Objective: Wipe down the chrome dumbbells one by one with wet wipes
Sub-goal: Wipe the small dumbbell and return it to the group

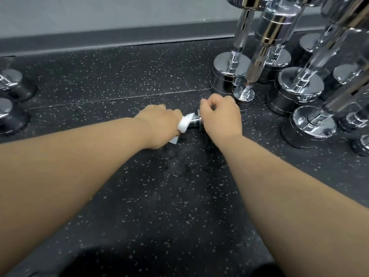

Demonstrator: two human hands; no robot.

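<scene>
While both my arms reach out over the speckled dark floor (159, 196), I read the scene from the left edge across. Far out from my fingers on that side, two chrome dumbbells (12, 96) stand on end, well apart from the work; whether they are already wiped I cannot tell.

My left hand (159, 126) comes next. Its fingers are curled tight around a white wet wipe (185, 123), which is wrapped over the handle of the small dumbbell (196, 121) lying on its side on the floor. A corner of the wipe hangs below the hand, touching the floor.

Just to the right, my right hand (220, 116) clamps over the dumbbell's other end, fingers folded down in a loose fist, steadying it. Only a short bit of shiny handle shows between the two hands.

Beyond the right-hand fingers, a crowd of larger upright dumbbells (289, 86) stands close together, the nearest almost touching my knuckles.

I judge this one is mid-wipe: the handle is being rubbed, the ends hidden under my hands. With so many still standing to the right, most of the job seems to remain, though chrome shine alone gives no proof either way.
</scene>
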